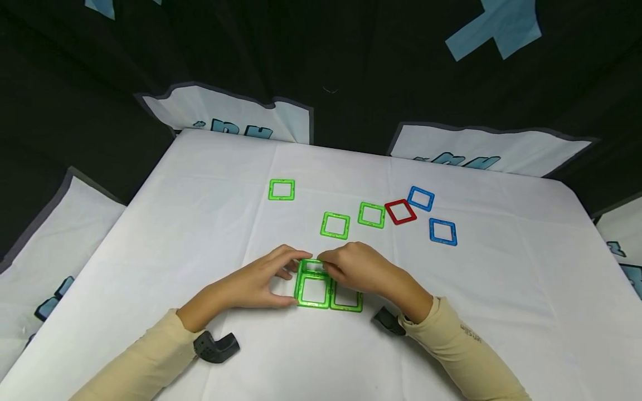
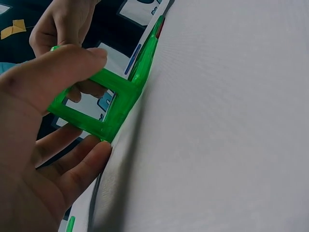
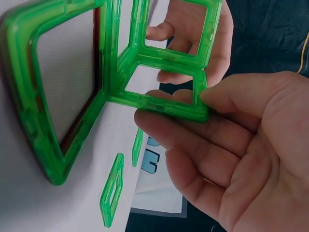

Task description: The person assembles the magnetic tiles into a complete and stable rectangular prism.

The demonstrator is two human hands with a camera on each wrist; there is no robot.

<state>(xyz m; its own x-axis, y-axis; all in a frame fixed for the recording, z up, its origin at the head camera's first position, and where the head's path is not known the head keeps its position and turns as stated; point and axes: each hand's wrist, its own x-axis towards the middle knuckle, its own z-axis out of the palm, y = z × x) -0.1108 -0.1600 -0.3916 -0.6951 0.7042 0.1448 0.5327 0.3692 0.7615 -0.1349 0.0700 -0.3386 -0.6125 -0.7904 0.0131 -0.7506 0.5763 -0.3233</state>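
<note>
Several green square magnetic tiles stand joined as an open, box-like shape [image 1: 314, 305] on the white cloth, close in front of the person. My left hand [image 1: 263, 278] spans its left side, with the thumb and fingers holding an upright green tile [image 2: 79, 118]. At the far side, my right hand [image 1: 361, 267] pinches another upright green tile [image 3: 164, 107] between thumb and fingers; in the head view the hand partly covers it. A flat green tile [image 1: 346, 308] adjoins the shape on the right, and red shows along its inner edge in the right wrist view.
Beyond the hands lie loose tiles: a green one [image 1: 282, 198] at far left, two more green ones [image 1: 335, 236] [image 1: 371, 224], a red one [image 1: 390, 214] and two blue ones [image 1: 421, 206] [image 1: 443, 241]. A dark curtain [image 1: 351, 72] hangs behind the table.
</note>
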